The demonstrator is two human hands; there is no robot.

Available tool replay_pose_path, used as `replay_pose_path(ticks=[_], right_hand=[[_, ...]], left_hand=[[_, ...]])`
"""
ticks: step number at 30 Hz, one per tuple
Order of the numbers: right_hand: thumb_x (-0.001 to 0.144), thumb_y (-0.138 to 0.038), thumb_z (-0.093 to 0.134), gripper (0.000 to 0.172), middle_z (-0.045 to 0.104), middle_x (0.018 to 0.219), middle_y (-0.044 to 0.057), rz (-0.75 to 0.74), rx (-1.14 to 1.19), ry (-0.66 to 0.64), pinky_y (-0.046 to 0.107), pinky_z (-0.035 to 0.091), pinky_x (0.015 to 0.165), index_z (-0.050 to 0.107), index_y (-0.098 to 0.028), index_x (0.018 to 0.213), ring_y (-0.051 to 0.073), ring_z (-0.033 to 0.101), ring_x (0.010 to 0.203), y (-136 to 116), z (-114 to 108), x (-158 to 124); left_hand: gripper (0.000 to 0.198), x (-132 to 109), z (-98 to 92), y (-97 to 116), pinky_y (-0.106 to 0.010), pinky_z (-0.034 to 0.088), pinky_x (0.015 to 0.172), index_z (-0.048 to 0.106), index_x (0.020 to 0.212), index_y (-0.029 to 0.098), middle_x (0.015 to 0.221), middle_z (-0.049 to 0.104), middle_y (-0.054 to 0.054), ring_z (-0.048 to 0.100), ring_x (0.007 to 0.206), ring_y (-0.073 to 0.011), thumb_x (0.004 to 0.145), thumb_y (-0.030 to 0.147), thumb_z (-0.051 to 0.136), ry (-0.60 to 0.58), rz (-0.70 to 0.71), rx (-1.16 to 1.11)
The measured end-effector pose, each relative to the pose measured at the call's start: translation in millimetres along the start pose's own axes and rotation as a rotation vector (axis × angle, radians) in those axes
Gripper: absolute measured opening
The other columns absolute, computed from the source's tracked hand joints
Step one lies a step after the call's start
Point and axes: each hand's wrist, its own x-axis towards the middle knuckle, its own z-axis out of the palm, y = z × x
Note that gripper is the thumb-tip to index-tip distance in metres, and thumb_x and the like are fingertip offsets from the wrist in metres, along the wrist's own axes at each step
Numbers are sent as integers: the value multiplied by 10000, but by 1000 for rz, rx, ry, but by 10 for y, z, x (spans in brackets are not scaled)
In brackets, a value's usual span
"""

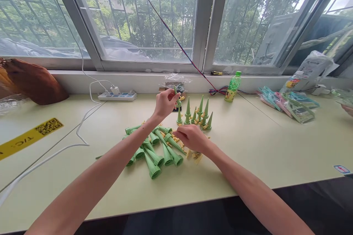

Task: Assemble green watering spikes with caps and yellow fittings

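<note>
My left hand [164, 102] is closed on a green plastic spike [178, 103], holding it upright by its upper part, at the back of the group of standing spikes [204, 112]. Those point upward, some stacked one on another, with small yellow pieces at their bases. My right hand [192, 137] is lower, fingers pinched together over a scatter of small yellow plastic pieces [197, 156]; what lies between its fingertips is hidden. Left of it lies a heap of loose green spikes [157, 154], hollow ends mostly toward me, partly covered by my left forearm.
Behind my left hand is crumpled clear plastic wrap [176, 80]. A green-capped bottle [233, 87] stands at the back, and bagged pastel items [292, 104] lie to the right. Leftward are a white power strip [118, 96], its cable and a brown wooden object [35, 82].
</note>
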Motion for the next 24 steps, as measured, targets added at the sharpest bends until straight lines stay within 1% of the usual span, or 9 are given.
replay_pose_path(ticks=[5,9,12,14,19,24], right_hand=[[984,-305,475,388,456,575,-23,-5,-5,-31,241,264,565,464,-180,617,97,341,540,-52,9,-4],[979,-301,486,382,464,578,-22,0,-9,-40,247,258,568,478,-178,618,96,352,539,-68,20,-2],[979,-305,485,388,452,571,-26,-6,-13,-32,251,249,564,475,-179,613,97,346,535,-59,33,-4],[978,-307,486,386,444,568,-28,-11,-14,-30,252,243,560,472,-180,614,97,336,532,-54,41,-6],[972,-297,498,385,442,570,-27,-6,-5,-33,248,249,561,452,-182,608,99,338,542,-61,41,-12],[974,-298,493,390,439,571,-29,-10,22,-28,239,258,561,430,-183,606,96,329,542,-66,35,-13]], left_hand=[[343,-30,79,-111,-240,461,433,586,686,176,571,618,-5,558,441,-127,837,482,616,-51,9,15],[362,-91,96,-183,-232,446,407,526,641,184,556,587,2,546,442,-126,832,480,612,-111,-17,43],[378,-142,106,-220,-229,434,397,482,625,189,561,585,5,525,425,-118,835,479,602,-135,-31,55],[387,-166,118,-232,-226,426,403,464,622,192,563,587,6,515,427,-114,836,484,600,-143,-31,53],[380,-180,149,-215,-233,435,474,453,611,194,534,568,20,510,462,-116,840,459,600,-153,-17,89],[382,-189,164,-182,-238,430,489,459,611,192,542,580,17,514,466,-116,837,464,604,-151,-42,99]])
